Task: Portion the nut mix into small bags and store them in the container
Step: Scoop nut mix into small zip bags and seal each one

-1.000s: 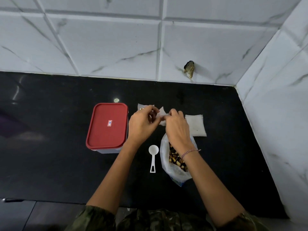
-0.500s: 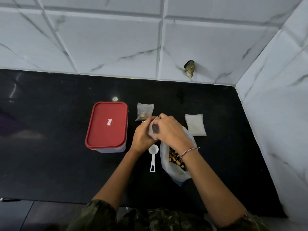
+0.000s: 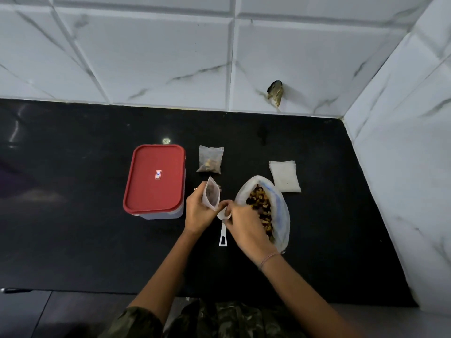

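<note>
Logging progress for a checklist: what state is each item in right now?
Container: lid on.
Filled bag: lying flat, nuts inside.
Small bag: held open by left hand.
Scoop: on counter, right hand pinching its bowl.
Nut bag: open, part full.
Empty bags: stacked flat.

Looks like a home kitchen, viewed down into a corner. Shows a polished black countertop (image 3: 73, 228) meeting white marble-veined wall tiles (image 3: 146, 57) at the back and on the right. Carries household food things: a red-lidded plastic container (image 3: 155, 179), an open bag of nut mix (image 3: 262, 208), a white scoop (image 3: 223, 236), a filled small bag (image 3: 210, 159) and a stack of empty bags (image 3: 284, 176).
</note>
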Demonstrator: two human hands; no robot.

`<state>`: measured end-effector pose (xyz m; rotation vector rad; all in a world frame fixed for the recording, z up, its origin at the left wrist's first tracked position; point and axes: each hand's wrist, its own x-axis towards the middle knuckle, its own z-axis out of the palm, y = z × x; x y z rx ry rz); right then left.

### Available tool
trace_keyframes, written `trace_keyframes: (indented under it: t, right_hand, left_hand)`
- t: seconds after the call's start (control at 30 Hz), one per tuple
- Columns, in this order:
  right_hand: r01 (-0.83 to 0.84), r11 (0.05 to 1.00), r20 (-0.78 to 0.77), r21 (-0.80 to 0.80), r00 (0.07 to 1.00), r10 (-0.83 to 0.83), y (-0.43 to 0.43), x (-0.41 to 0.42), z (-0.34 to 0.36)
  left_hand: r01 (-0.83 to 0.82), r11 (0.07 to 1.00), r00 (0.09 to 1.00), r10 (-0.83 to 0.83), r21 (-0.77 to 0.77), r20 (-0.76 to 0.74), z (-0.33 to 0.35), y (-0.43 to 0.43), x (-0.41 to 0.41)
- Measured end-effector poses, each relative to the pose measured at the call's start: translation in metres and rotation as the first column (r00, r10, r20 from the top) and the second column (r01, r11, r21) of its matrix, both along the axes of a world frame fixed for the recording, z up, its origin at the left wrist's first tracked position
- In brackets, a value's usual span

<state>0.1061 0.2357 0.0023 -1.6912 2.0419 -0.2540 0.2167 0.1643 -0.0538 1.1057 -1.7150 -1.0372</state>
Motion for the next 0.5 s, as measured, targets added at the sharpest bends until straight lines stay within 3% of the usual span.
trace_keyframes:
  t: [0.17, 0.5]
  right_hand:
    - [-0.055, 0.985, -0.088, 0.164, 0.994, 0.070, 0.000, 0.020, -0.027]
    - [-0.025, 0.991, -0.061, 0.129, 0.998, 0.034, 0.006, 0.027, -0.037]
  left_hand:
    - [0.011, 1.000, 0.999, -0.012, 0.023, 0.041, -0.001, 0.008, 0.008]
    - [0.013, 0.998, 1.000, -0.013, 0.068, 0.000, 0.001, 0.020, 0.017]
